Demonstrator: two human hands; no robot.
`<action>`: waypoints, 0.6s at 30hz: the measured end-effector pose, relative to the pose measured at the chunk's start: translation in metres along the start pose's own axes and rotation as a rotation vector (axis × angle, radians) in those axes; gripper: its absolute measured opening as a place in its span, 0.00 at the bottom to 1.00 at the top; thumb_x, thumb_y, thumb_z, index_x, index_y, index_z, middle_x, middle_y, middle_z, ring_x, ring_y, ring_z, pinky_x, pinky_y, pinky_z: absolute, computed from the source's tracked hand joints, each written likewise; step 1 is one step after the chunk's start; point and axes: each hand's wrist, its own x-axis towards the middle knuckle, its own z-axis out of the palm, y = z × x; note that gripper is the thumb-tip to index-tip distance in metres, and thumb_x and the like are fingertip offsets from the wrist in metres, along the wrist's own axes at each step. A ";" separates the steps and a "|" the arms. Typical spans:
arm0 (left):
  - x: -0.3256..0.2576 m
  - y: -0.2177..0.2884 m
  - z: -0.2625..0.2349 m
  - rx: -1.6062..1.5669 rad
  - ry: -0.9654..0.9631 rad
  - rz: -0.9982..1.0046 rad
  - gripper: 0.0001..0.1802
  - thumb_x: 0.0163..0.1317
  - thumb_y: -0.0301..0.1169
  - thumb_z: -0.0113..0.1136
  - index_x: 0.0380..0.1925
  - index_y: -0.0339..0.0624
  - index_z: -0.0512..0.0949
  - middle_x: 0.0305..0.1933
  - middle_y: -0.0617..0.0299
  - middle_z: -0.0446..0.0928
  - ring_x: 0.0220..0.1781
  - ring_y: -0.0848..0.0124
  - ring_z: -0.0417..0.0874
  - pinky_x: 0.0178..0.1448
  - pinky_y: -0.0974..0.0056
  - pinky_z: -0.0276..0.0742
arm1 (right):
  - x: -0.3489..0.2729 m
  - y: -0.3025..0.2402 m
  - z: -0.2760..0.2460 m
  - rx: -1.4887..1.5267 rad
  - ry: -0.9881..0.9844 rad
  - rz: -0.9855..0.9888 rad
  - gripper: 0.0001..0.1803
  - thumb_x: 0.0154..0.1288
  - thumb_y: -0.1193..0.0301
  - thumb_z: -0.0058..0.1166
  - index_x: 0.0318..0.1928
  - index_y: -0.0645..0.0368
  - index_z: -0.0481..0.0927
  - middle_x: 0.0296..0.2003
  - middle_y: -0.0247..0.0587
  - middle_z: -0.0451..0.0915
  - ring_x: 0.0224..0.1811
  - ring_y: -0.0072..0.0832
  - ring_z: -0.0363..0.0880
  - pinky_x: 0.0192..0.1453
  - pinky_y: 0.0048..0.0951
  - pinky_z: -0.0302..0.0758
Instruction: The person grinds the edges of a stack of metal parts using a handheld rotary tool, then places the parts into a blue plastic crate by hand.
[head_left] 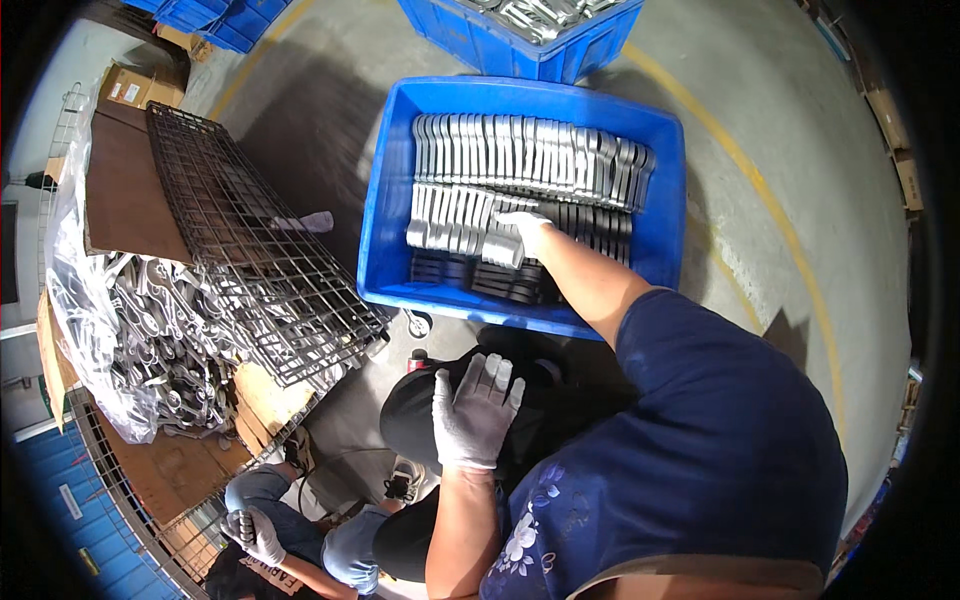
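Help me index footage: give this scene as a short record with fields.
Right hand: at the metal parts, grip unclear
Left hand: open, palm up, holding nothing visible
Blue bin: metal parts in rows
Second blue bin: beyond, also holding metal
Wire cage: left, with jumbled metal pieces
Co-worker's hand: gloved, lower left
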 end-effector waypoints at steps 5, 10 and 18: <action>0.000 0.005 -0.005 -0.012 0.012 0.006 0.31 0.63 0.54 0.51 0.49 0.35 0.75 0.54 0.52 0.76 0.59 0.57 0.74 0.68 0.46 0.61 | -0.006 0.005 0.013 0.013 -0.012 -0.045 0.13 0.60 0.67 0.60 0.44 0.57 0.78 0.41 0.44 0.81 0.41 0.39 0.82 0.44 0.47 0.80; 0.002 0.005 -0.005 -0.003 -0.011 0.001 0.31 0.63 0.54 0.51 0.50 0.36 0.75 0.54 0.52 0.77 0.59 0.57 0.74 0.68 0.45 0.62 | 0.004 -0.002 0.010 -0.133 -0.002 -0.085 0.14 0.60 0.66 0.62 0.43 0.59 0.80 0.42 0.45 0.82 0.40 0.38 0.82 0.43 0.43 0.80; 0.003 0.005 -0.004 0.002 -0.033 -0.013 0.30 0.64 0.54 0.52 0.51 0.37 0.73 0.54 0.52 0.76 0.59 0.57 0.75 0.67 0.45 0.63 | 0.010 -0.003 0.020 -0.642 0.394 -0.273 0.31 0.54 0.49 0.65 0.48 0.64 0.81 0.45 0.47 0.82 0.45 0.35 0.80 0.53 0.38 0.75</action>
